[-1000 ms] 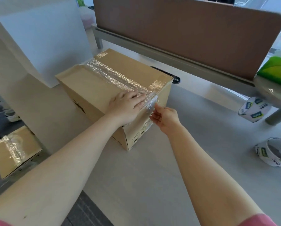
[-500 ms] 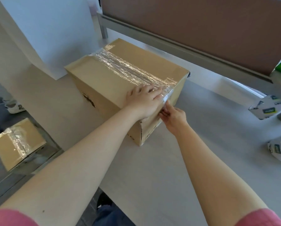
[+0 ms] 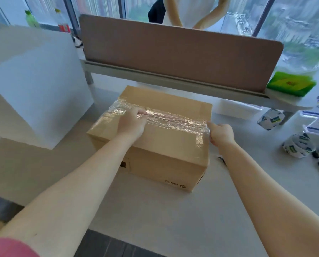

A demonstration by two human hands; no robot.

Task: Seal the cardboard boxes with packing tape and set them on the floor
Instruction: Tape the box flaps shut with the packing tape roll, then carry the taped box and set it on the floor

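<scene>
A closed cardboard box (image 3: 155, 138) is sitting in the middle of the frame on the pale tabletop (image 3: 155, 219), its flaps shut so nothing of its contents is showing. A wrinkled band of clear packing tape (image 3: 166, 117) is running along the top seam and folding down over the right-hand end.

The left hand (image 3: 131, 122) is resting on the box top near its left half, knuckles up and fingers curled down onto the tape; whether it is pinching anything is hard to make out. The right hand (image 3: 220, 134) is lying against the box's upper right corner, fingers curled and pressing on the tape where it is turning down the end face; the fingertips are hidden behind the hand. Both forearms are reaching in from the bottom corners of the frame, a pink sleeve (image 3: 8, 247) showing at lower left.

At the right edge, two printed tape rolls (image 3: 297, 147) are lying on the tabletop, well apart from the box, beside dark objects cut off by the frame. A white block (image 3: 34, 86) is standing at the left, a brown divider panel (image 3: 179, 52) is crossing behind, and a green pack (image 3: 290, 86) is sitting at the panel's right end. Beyond the panel, a person's torso (image 3: 192, 10) is partly showing, cut off at the top.
</scene>
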